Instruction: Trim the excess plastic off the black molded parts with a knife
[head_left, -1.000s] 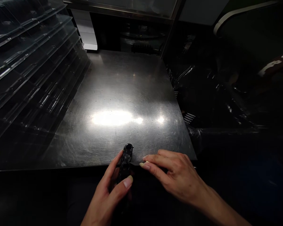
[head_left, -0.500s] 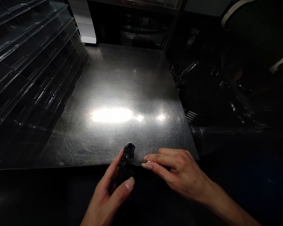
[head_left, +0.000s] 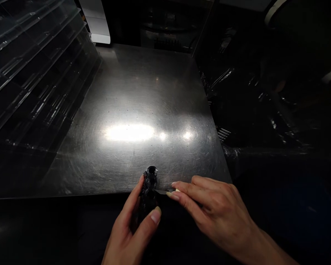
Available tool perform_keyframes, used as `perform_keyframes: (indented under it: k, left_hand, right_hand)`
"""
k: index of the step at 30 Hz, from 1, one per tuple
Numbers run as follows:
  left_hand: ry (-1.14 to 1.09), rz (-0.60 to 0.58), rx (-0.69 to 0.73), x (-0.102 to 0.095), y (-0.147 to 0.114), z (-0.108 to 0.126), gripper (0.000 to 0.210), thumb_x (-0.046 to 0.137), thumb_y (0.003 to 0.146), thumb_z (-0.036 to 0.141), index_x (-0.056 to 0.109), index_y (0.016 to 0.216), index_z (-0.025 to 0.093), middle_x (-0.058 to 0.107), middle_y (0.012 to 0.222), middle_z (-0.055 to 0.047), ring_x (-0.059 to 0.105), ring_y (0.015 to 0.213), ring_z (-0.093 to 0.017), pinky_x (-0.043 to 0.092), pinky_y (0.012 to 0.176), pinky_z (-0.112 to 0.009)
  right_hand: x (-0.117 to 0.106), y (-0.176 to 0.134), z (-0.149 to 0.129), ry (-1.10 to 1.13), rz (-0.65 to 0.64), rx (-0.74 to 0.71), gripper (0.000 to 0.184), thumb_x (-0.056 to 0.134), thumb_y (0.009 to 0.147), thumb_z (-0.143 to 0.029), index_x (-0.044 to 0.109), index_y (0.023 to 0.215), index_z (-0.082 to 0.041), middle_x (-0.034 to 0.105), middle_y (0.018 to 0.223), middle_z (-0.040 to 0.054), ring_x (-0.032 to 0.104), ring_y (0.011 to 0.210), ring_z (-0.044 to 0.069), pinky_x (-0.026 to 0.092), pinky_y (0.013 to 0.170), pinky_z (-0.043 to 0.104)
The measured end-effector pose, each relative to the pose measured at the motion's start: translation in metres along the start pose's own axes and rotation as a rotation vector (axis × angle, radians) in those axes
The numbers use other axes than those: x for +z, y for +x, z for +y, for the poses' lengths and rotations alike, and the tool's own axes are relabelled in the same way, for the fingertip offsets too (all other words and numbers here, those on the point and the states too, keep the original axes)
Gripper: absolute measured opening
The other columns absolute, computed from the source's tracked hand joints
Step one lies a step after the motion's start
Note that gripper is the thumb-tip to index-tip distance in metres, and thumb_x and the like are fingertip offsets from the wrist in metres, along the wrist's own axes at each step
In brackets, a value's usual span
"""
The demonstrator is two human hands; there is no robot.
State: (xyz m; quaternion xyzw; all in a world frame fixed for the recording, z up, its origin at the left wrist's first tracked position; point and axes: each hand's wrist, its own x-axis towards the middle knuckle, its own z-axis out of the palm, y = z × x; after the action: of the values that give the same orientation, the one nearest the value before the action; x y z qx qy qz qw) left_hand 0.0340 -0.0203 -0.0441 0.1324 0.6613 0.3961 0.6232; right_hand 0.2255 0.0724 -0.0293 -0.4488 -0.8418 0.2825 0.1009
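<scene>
A small black knobbly part [head_left: 149, 189] stands over the near edge of a scratched steel table [head_left: 143, 110]. My left hand [head_left: 129, 230] is wrapped around the part's lower half, with thumb and forefinger on either side. My right hand [head_left: 209, 209] pinches a thin pale tool [head_left: 169, 191] whose tip touches the right side of the black part. What kind of tool it is stays too small and dark to tell.
Stacks of clear plastic trays [head_left: 30, 62] slope along the table's left side. Black plastic sheeting [head_left: 251, 106] covers the area right of the table. A white box [head_left: 95, 25] and dark equipment sit at the far edge.
The view has tipped down slightly. My hands stay at the table's near edge, the left one lifting the black part a little higher; the right hand shifted slightly right.
</scene>
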Motion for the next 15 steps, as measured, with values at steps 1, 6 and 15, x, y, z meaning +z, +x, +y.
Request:
perform_keyframes:
  k: [1,6,15]
  left_hand:
    - [0.007,-0.007,-0.003,0.0,0.001,-0.001,0.069,0.078,0.085,0.057,0.055,0.149,0.047,0.057,0.16,0.007,0.035,0.157,-0.029,0.023,0.132,-0.047]
    - [-0.001,0.01,-0.005,0.003,0.0,-0.002,0.069,0.078,0.086,0.056,0.053,0.15,0.045,0.057,0.159,0.007,0.038,0.155,-0.026,0.025,0.132,-0.044]
    - [-0.08,0.037,0.026,0.014,-0.005,0.002,0.066,0.08,0.087,0.049,0.056,0.148,0.042,0.056,0.16,0.006,0.044,0.152,-0.03,0.028,0.129,-0.04]
  right_hand:
    - [0.0,-0.001,-0.001,-0.014,0.012,-0.003,0.03,0.056,0.108,-0.045,0.078,0.122,-0.031,0.072,0.076,-0.0005,0.066,0.063,0.014,0.047,0.058,0.029]
    - [0.002,-0.005,-0.008,-0.074,0.079,-0.005,0.028,0.056,0.108,-0.043,0.08,0.115,-0.029,0.069,0.071,-0.002,0.064,0.059,0.012,0.044,0.054,0.029]
    - [0.003,-0.009,-0.009,-0.058,0.092,0.051,0.029,0.055,0.109,-0.045,0.08,0.112,-0.031,0.07,0.072,-0.0031,0.065,0.06,0.011,0.044,0.056,0.028]
